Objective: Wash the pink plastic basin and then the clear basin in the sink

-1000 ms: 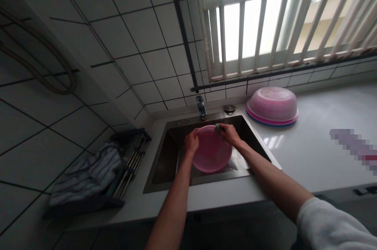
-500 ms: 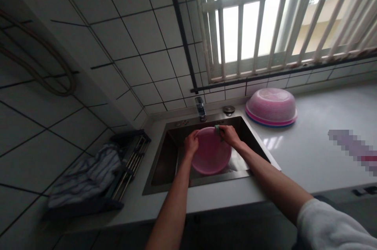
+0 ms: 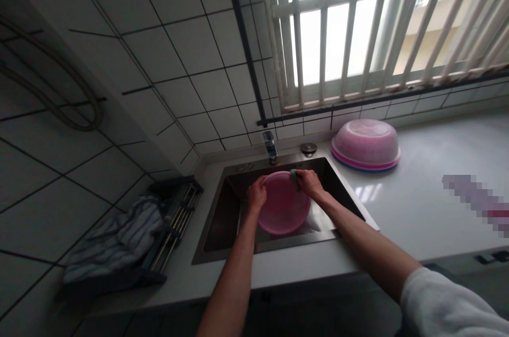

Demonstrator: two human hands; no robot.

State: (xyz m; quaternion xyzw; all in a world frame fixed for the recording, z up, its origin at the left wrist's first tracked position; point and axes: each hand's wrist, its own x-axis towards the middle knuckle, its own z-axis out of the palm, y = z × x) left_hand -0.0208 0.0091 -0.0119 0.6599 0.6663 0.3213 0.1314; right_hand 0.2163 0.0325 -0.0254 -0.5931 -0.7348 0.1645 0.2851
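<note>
pink basin (image 3: 284, 210) sits within the steel sink (image 3: 286, 241), its hollow side turned up toward the person; whether its underside touches the sink floor i cannot tell; the left hand (image 3: 257, 194) is closed on the upper left of the basin's rim, gripping it; the right hand (image 3: 310, 183) is curled around a small green pad (image 3: 293, 174), pinching it against the far rim, a little right of the middle; most of the pad is hidden by the fingers, so its exact kind is unclear; the faucet (image 3: 270, 146) stands behind the basin, at the back of the sink, with a round metal piece (image 3: 308, 148) to its right; on the white counter (image 3: 417, 151), right of the sink, a pink strainer bowl (image 3: 366, 138) lies upside down over other rims, one pink and the lowest blue; further right is a pixelated patch (image 3: 473, 196), too blurred to name; left of the sink, a striped cloth (image 3: 119, 236) lies on a dark rack (image 3: 170, 244) with metal rods; behind the counter is a barred window (image 3: 350, 24).
</note>
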